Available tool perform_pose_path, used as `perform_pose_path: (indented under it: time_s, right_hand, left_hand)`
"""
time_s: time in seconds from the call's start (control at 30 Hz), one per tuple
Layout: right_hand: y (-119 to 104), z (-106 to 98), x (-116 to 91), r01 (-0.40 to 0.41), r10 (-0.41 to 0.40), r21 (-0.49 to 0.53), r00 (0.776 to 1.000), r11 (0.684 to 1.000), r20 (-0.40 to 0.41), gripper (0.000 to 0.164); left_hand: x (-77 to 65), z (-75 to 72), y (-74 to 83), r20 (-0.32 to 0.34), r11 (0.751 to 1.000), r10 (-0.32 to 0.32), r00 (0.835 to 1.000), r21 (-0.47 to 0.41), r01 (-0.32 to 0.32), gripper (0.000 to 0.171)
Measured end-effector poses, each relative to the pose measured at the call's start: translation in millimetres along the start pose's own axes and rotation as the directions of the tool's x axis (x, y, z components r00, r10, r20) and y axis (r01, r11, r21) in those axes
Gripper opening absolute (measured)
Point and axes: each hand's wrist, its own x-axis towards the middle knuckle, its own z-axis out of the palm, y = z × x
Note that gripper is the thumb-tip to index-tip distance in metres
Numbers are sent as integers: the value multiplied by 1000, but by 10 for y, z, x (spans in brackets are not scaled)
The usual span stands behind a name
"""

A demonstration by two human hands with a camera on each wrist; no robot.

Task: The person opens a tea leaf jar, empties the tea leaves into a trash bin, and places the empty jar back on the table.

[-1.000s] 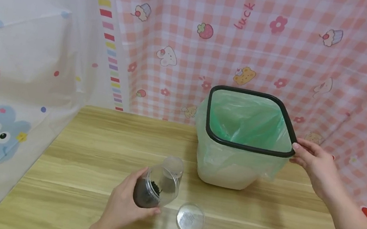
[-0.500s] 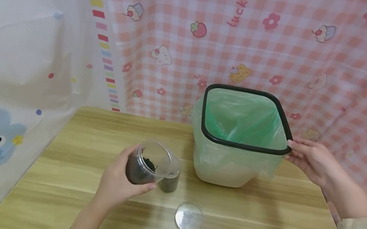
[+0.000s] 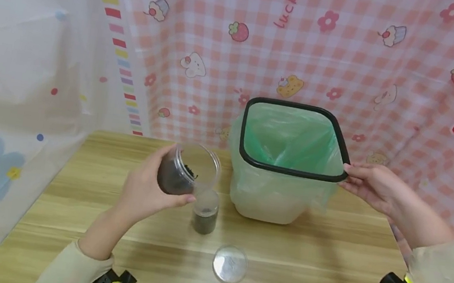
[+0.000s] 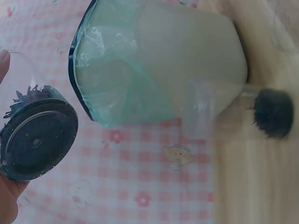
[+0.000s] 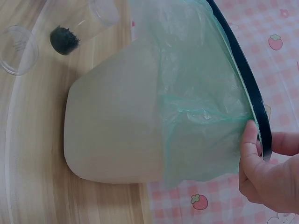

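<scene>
My left hand (image 3: pixel 145 186) grips a clear plastic jar (image 3: pixel 179 173), tilted with its open mouth toward the bin. Dark, dry shreds like tea leaves (image 4: pixel 32 95) lie inside it, above its base in the left wrist view. My right hand (image 3: pixel 380 188) pinches the black rim (image 5: pixel 261 121) of the trash bin (image 3: pixel 266 201) at its right front corner. A thin green bag (image 3: pixel 292 136) lines the bin and folds over its outside. Behind the held jar, a second clear jar (image 3: pixel 205 217) with dark contents at its bottom stands upright on the table.
A round clear lid (image 3: pixel 230 265) lies flat on the wooden table (image 3: pixel 304 276), in front of the standing jar. A pink checked curtain (image 3: pixel 207 29) hangs behind the bin, and a white printed sheet (image 3: pixel 16 71) hangs at the left.
My left hand has raised the jar and brought it farther over the table, so the standing jar shows more. My right hand keeps its hold on the rim; the whole view has shifted slightly.
</scene>
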Motion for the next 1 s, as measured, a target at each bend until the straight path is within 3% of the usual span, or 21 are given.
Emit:
perform_pose_path:
  time_s: [0.27,0.53,0.73,1.0]
  right_hand:
    - [5,26,-10,1,-1,-2,999,1000,-36,21]
    - [11,44,-8,7,-7,3,999,1000,-31,20]
    - [33,39,-11,15,-16,-21,999,1000,-45,18]
    - [30,45,-22,43,-44,-17,998,999,-35,19]
  left_hand:
    - [453,-156,108,67,986,111,992,120,-119,101]
    - [859,-225,155,203,946,186,961,229,-231,105]
    - [1078,-226,196,260,901,246,934,293,-319,104]
    - [1314,-281,361,354,814,320,879,372,-446,106]
